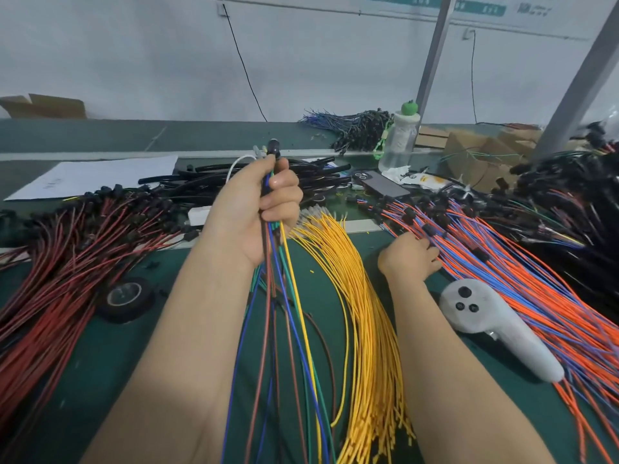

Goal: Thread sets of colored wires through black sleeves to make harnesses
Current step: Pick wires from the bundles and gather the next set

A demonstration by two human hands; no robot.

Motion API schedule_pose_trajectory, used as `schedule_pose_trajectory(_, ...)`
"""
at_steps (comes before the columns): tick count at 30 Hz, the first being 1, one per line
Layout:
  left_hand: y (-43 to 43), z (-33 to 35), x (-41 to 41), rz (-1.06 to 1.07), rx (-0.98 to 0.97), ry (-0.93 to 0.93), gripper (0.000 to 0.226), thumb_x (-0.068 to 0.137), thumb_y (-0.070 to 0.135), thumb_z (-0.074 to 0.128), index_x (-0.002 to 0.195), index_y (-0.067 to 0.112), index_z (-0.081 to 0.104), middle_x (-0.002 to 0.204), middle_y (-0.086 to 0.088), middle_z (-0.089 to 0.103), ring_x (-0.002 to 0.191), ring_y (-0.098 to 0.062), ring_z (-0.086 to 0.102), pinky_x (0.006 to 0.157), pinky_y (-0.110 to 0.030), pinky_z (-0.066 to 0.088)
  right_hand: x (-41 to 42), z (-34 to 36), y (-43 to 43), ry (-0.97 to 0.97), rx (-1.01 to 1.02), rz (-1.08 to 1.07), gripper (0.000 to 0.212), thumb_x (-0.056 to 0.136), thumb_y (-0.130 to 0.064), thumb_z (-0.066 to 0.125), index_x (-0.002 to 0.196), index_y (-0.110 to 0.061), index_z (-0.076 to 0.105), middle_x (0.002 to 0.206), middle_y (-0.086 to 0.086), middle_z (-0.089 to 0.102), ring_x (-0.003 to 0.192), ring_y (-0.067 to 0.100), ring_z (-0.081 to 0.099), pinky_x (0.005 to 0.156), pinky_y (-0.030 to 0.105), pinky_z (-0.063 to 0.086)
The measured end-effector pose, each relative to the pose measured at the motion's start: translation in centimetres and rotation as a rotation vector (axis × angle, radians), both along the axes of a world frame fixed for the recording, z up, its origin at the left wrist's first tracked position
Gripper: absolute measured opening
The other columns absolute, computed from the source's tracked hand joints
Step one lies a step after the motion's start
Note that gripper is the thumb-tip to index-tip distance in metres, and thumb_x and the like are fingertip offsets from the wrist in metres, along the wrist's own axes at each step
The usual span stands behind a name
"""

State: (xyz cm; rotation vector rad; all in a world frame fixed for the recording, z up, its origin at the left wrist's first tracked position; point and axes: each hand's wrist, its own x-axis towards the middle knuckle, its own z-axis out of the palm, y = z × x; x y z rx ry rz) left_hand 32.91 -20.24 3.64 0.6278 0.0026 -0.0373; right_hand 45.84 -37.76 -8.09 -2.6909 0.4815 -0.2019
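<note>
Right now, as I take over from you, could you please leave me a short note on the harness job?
Left hand grips a mixed wire bundle (blue, green, yellow, brown), held upright.
Right hand: fingers in the orange-and-blue wire pile; whether it pinches one, I cannot tell.
Yellow wires lie at centre, red wires on the left, black sleeves behind the left hand.
Done: a set partly gathered.
Left: likely add an orange-blue wire, then thread the set through a sleeve.
</note>
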Motion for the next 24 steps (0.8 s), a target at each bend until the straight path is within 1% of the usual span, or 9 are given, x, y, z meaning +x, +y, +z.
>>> schedule_pose_trajectory(4, 0.4, -0.2, -0.1, 0.013, 0.019, -0.003, 0.030, 0.101, 0.024, 0.035, 0.075, 0.012, 0.046, 0.048, 0.007, 0.035, 0.029, -0.004, 0.026, 0.025, -0.013, 0.021, -0.1, -0.2, 0.0, -0.003, 0.003, -0.025, 0.041, 0.092, -0.017, 0.054, 0.130, -0.005, 0.048, 0.144, 0.022, 0.033, 0.132, 0.039, 0.029, 0.107, 0.045, 0.025)
schedule_pose_trajectory(10, 1.4, -0.1, -0.3, 0.043, 0.091, -0.036, 0.031, 0.101, 0.023, 0.034, 0.073, 0.014, 0.045, 0.048, 0.008, 0.035, 0.030, -0.004, 0.026, 0.025, -0.014, 0.022, -0.1, -0.1, 0.2, -0.035, 0.024, -0.019, 0.047, 0.091, -0.014, 0.054, 0.135, -0.004, 0.041, 0.145, 0.019, 0.033, 0.133, 0.038, 0.029, 0.107, 0.047, 0.026)
schedule_pose_trajectory(15, 1.9, -0.4, -0.4, 0.064, 0.075, -0.016, 0.031, 0.101, 0.023, 0.034, 0.074, 0.014, 0.044, 0.048, 0.007, 0.035, 0.029, -0.005, 0.026, 0.025, -0.014, 0.022, -0.4, -0.2, 0.0, -0.036, 0.009, -0.041, 0.051, 0.090, -0.013, 0.054, 0.138, -0.002, 0.038, 0.149, 0.020, 0.027, 0.135, 0.040, 0.025, 0.109, 0.048, 0.023)
schedule_pose_trajectory(19, 1.8, -0.7, -0.2, 0.072, 0.074, 0.003, 0.031, 0.102, 0.023, 0.033, 0.074, 0.013, 0.043, 0.047, 0.007, 0.035, 0.029, -0.004, 0.026, 0.026, -0.013, 0.021, -0.4, -0.3, 0.0, -0.016, -0.007, -0.024, 0.049, 0.090, -0.013, 0.052, 0.137, -0.003, 0.039, 0.146, 0.020, 0.034, 0.134, 0.039, 0.027, 0.107, 0.048, 0.024)
schedule_pose_trajectory(24, 1.6, -1.1, 0.1, 0.050, 0.058, 0.006, 0.030, 0.102, 0.022, 0.033, 0.075, 0.013, 0.044, 0.047, 0.007, 0.036, 0.029, -0.003, 0.026, 0.026, -0.012, 0.020, -0.1, -0.3, 0.3, 0.026, -0.023, -0.016, 0.040, 0.091, -0.015, 0.051, 0.129, -0.005, 0.049, 0.141, 0.021, 0.040, 0.132, 0.038, 0.030, 0.107, 0.045, 0.025)
